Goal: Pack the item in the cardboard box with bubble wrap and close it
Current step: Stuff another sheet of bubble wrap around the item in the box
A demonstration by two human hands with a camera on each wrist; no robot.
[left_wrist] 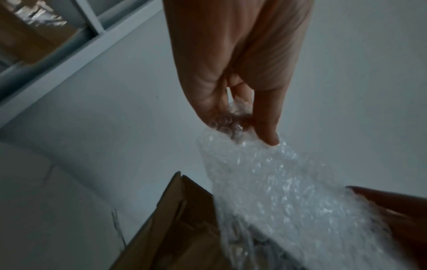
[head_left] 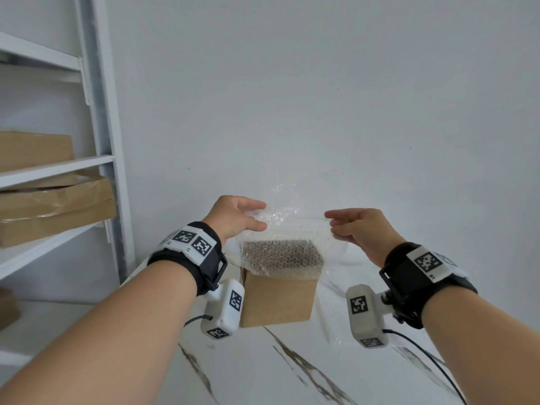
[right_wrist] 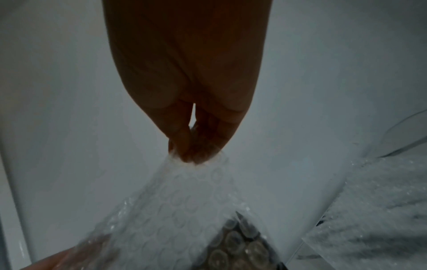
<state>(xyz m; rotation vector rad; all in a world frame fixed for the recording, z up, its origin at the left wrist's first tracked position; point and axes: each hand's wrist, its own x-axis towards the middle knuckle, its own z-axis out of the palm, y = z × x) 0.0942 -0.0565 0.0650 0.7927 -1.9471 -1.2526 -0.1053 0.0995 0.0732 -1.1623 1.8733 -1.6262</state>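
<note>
Both hands are up above a small cardboard box (head_left: 277, 299) that stands on the white marble-veined surface (head_left: 263, 372), close to the wall. Between them they hold a sheet of bubble wrap (head_left: 289, 229) stretched flat over the open top of the box, its lower part hanging down into the mouth so the brown inside shows through the bubbles. The left hand (head_left: 233, 216) has its grip closed on the left upper corner, thumb below and fingers above; the left wrist view shows the plastic bunched between thumb and fingertips (left_wrist: 268, 135). The right hand (head_left: 358, 226) pinches the right upper corner the same way, and from its own wrist view the sheet fans out downward from the pinched fingertips (right_wrist: 191, 155). I cannot see any item inside the box; the wrap hides what lies under it. A flap of the box stands up on the left side, seen edge-on in the left wrist view. More bubble wrap (head_left: 339, 311) lies loose on the surface to the right of the box. At the left stands a white shelving unit (head_left: 58, 168) with flat brown cartons (head_left: 55, 206) stacked on its shelves
</note>
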